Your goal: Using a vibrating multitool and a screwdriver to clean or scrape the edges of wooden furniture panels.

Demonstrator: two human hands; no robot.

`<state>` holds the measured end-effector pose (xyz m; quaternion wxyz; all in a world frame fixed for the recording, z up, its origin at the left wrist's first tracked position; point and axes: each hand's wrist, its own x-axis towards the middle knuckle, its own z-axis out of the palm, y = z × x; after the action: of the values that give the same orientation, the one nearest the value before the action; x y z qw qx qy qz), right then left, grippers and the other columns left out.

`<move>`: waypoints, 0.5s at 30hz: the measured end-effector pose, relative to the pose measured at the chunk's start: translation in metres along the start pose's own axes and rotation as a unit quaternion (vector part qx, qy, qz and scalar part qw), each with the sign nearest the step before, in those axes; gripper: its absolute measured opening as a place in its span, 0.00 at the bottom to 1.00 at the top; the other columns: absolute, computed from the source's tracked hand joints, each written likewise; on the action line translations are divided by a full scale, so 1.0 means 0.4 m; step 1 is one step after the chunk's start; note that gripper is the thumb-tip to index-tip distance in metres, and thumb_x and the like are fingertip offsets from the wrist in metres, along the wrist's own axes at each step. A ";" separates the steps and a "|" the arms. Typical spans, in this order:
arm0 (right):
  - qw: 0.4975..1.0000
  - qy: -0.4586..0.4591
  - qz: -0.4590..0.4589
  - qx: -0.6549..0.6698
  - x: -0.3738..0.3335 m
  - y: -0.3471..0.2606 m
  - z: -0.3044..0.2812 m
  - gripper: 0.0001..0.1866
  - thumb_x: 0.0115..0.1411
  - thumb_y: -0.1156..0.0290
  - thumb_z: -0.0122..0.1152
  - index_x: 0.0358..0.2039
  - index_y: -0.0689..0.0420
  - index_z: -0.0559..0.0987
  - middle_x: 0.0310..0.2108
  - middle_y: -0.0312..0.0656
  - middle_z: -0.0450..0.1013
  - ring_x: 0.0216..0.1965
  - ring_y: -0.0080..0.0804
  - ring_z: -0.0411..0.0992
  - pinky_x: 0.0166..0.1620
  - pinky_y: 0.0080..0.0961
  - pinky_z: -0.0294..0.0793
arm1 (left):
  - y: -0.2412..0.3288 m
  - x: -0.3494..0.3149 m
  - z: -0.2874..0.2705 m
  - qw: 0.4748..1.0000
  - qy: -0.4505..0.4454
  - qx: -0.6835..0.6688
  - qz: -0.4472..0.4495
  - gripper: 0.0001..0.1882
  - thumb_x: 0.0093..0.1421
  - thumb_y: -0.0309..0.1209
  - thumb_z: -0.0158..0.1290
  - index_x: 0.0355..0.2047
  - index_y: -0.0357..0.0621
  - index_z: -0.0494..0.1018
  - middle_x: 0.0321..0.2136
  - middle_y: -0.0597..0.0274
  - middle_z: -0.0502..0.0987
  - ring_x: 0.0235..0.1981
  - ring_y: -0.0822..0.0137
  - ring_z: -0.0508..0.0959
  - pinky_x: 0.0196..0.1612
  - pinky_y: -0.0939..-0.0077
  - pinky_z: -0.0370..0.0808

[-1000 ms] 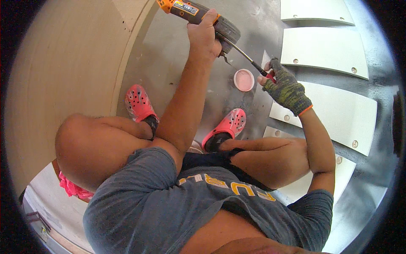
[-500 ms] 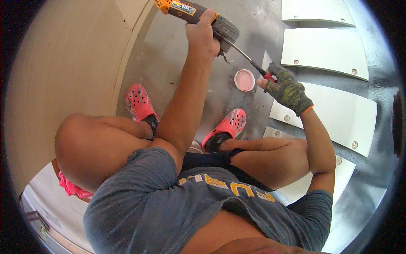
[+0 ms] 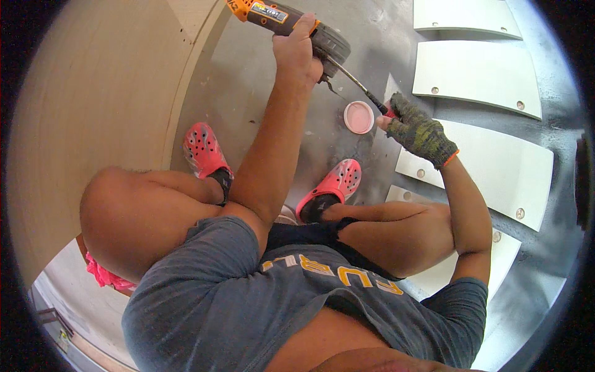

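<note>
My bare left hand [image 3: 299,49] grips an orange-and-black handheld power tool [image 3: 276,18] near its wide black head, fingers wrapped around it. The tool is held up above the floor at the top middle. My right hand [image 3: 418,127], in a dark green knitted glove with bare fingertips and an orange cuff, is closed on the red handle of a screwdriver [image 3: 358,84]. Its long metal shaft slants up to the left and its tip meets the power tool's head. Exactly where the tip seats is hidden. A thin dark strip [image 3: 333,88] juts from below the head.
A round pink-filled lid or shallow dish [image 3: 358,118] lies on the grey floor [image 3: 248,93] between the hands. Curved white panels with round holes [image 3: 477,74] line the right. A pale wooden board [image 3: 105,93] stands at left. My feet wear pink clogs [image 3: 338,183].
My right hand has turned slightly around the screwdriver handle, and less of the red handle shows. The left hand and the power tool have stayed in place.
</note>
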<state>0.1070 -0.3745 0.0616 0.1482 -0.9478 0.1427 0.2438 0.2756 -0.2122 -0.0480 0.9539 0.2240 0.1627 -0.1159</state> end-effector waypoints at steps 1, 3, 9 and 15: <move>0.997 -0.043 0.022 0.067 -0.006 -0.005 -0.009 0.24 0.59 0.47 0.58 0.39 0.58 0.74 0.36 0.49 0.75 0.39 0.49 0.74 0.42 0.41 0.71 | 0.001 0.003 -0.002 1.000 0.000 0.000 -0.001 0.15 0.57 0.24 0.60 0.41 0.40 0.67 0.34 0.61 0.72 0.33 0.66 0.76 0.35 0.64 0.79; 0.986 -0.087 0.044 0.134 -0.014 -0.023 -0.029 0.24 0.59 0.47 0.59 0.39 0.57 0.75 0.36 0.49 0.75 0.39 0.49 0.74 0.43 0.41 0.71 | 0.006 0.007 -0.006 1.000 0.008 0.007 -0.006 0.17 0.56 0.25 0.60 0.42 0.39 0.66 0.35 0.61 0.72 0.34 0.66 0.76 0.36 0.64 0.79; 0.990 0.095 -0.099 -0.027 0.011 0.076 0.048 0.25 0.55 0.54 0.66 0.46 0.59 0.76 0.32 0.42 0.74 0.33 0.26 0.71 0.39 0.28 0.74 | -0.002 -0.013 0.011 1.000 0.015 0.012 -0.009 0.17 0.56 0.25 0.60 0.42 0.38 0.66 0.35 0.60 0.72 0.33 0.65 0.76 0.35 0.63 0.79; 0.996 0.075 -0.040 -0.017 0.004 0.019 0.006 0.23 0.56 0.55 0.66 0.42 0.60 0.75 0.27 0.42 0.71 0.29 0.30 0.70 0.38 0.29 0.73 | 0.006 -0.001 0.000 1.000 -0.005 0.007 0.005 0.17 0.56 0.25 0.60 0.42 0.37 0.66 0.35 0.59 0.73 0.32 0.64 0.77 0.34 0.63 0.80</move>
<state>0.1050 -0.3810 0.0572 0.1309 -0.9706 0.1111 0.1687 0.2760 -0.2101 -0.0471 0.9536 0.2310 0.1564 -0.1133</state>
